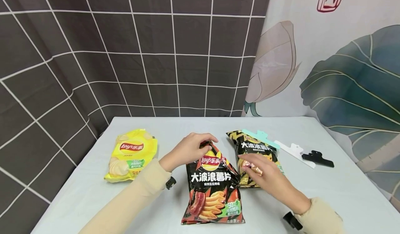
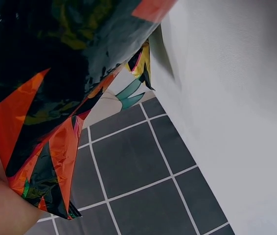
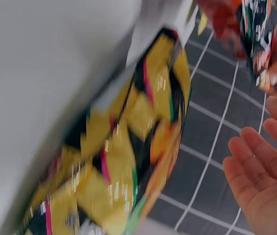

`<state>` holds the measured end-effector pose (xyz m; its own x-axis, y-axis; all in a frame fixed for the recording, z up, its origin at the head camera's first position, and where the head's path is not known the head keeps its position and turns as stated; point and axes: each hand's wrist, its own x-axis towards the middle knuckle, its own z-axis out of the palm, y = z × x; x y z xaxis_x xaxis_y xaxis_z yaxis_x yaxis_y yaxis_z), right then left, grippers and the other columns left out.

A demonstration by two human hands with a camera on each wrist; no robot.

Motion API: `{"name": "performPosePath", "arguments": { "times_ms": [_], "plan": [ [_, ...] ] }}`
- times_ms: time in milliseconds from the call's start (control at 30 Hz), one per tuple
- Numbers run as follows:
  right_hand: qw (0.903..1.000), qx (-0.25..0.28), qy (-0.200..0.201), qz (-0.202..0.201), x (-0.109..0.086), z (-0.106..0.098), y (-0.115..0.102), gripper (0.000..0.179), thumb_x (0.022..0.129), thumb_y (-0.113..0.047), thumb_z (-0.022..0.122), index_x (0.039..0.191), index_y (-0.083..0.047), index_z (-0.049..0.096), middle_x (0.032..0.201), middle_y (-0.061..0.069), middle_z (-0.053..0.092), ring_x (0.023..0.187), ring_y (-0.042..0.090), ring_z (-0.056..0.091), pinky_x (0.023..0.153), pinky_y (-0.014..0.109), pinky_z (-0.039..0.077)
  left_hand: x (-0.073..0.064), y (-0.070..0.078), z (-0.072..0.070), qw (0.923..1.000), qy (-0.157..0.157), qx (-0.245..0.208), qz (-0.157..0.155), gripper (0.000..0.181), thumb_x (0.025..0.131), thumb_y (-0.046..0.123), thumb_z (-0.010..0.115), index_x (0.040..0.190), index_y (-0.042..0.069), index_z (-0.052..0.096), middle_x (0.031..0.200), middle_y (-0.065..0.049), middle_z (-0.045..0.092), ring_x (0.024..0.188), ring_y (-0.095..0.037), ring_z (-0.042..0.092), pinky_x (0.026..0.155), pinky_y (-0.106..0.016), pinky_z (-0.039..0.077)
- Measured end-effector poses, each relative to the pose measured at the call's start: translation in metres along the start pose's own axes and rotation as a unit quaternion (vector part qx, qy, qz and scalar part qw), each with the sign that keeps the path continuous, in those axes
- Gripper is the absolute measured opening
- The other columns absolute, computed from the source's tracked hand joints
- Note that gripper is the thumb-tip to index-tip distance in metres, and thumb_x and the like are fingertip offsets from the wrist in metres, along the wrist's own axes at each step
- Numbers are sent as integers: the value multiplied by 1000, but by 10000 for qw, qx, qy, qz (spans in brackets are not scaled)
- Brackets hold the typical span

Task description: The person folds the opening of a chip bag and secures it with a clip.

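Observation:
My left hand (image 1: 195, 147) grips the folded top corner of a black and red Lay's chip bag (image 1: 214, 189), whose front faces me on the table. In the left wrist view, part of that hand (image 2: 1, 181) shows beside the glossy bag (image 2: 35, 98). My right hand (image 1: 265, 173) hovers by a black and gold chip bag (image 1: 254, 145), fingers loosely spread. In the right wrist view, the right hand (image 3: 263, 181) holds nothing, and the gold bag (image 3: 128, 147) lies apart from it. A turquoise clip (image 1: 260, 136) lies across the gold bag's top edge.
A yellow Lay's bag (image 1: 132, 154) lies at the left of the white table (image 1: 168, 126). To the right of the gold bag are a white clip (image 1: 295, 152) and a black clip (image 1: 318, 158). A dark grid-patterned curtain (image 1: 156, 67) hangs behind.

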<state>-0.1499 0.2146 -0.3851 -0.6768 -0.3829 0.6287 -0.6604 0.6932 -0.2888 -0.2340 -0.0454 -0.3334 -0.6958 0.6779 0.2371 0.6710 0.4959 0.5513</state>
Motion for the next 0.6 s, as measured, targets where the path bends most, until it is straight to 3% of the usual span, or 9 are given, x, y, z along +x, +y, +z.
{"name": "performPosePath", "arguments": {
  "times_ms": [67, 267, 400, 600],
  "plan": [
    [9999, -95, 33, 49, 1, -6, 6, 45, 73, 0, 77, 117, -6, 66, 113, 6, 69, 100, 23, 66, 92, 12, 45, 0, 0, 0, 10000, 1, -5, -3, 26, 93, 8, 57, 116, 15, 67, 80, 1, 67, 50, -2, 36, 55, -20, 36],
    [9975, -446, -106, 539, 1, -23, 27, 44, 78, 1, 74, 120, -3, 63, 115, 14, 67, 104, 30, 64, 83, 37, 55, 0, 0, 0, 10000, -7, -32, -28, 26, 93, 8, 56, 116, 15, 67, 73, 1, 64, 48, -2, 34, 51, -19, 33],
    [9942, -631, -130, 860, 1, -35, 41, 43, 82, 0, 72, 123, 0, 61, 117, 18, 65, 107, 36, 62, 86, 49, 52, 0, 0, 0, 10000, -14, -23, -35, 25, 94, 8, 56, 115, 14, 68, 76, -2, 67, 47, -2, 33, 51, -19, 32],
    [9857, -750, -340, 1467, 1, -49, 65, 41, 87, -4, 67, 127, 3, 57, 119, 24, 61, 106, 42, 59, 84, 57, 49, -1, 0, 0, 10000, -9, -25, -58, 25, 94, 8, 57, 115, 14, 68, 78, -4, 68, 47, -3, 34, 51, -19, 32]
  ]
}}
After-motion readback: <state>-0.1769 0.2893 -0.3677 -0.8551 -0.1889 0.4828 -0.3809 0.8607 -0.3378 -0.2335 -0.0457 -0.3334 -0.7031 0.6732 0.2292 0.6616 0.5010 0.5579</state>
